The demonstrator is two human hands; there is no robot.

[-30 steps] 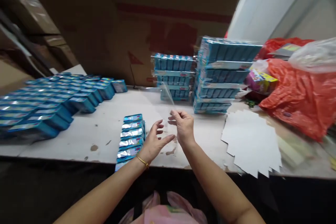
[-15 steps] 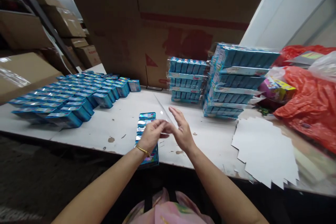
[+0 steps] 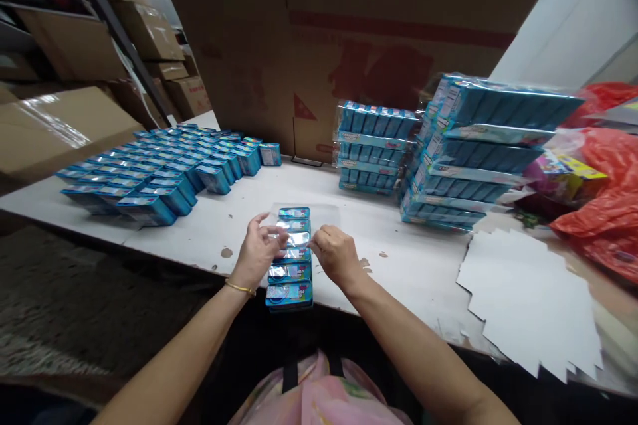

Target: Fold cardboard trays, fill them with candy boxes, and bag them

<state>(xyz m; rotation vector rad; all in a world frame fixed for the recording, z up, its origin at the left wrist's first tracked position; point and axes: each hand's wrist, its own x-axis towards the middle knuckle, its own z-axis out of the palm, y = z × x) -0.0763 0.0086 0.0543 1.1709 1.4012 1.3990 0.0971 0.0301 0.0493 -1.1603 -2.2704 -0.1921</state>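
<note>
Six small blue packs with silver foil tops (image 3: 290, 272) lie in one straight row on the white worktop (image 3: 399, 259), and the row goes away from the person. Over the far end of this row is one clear plastic sheet (image 3: 323, 214). The left hand (image 3: 258, 252), with one gold bangle (image 3: 239, 287) on the wrist, is just beside the row on its left side; its thumb and fingers are close together and seem to pinch the edge of the sheet. The right hand (image 3: 336, 254) is on the other side of the row, narrow and curved, with its fingertips (image 3: 319, 234) touching the sheet, but I cannot tell if it grips. Further left lie many more blue packs (image 3: 164, 179) in rows, too many for an exact count, with one single pack (image 3: 270, 155) at their far end. Behind are two stacks of shrink-wrapped blue bundles: one of three layers (image 3: 376, 149) and one of four layers (image 3: 473, 153). On the right are white cardboard sheets (image 3: 528, 302) and a red plastic bag (image 3: 603, 179).
</note>
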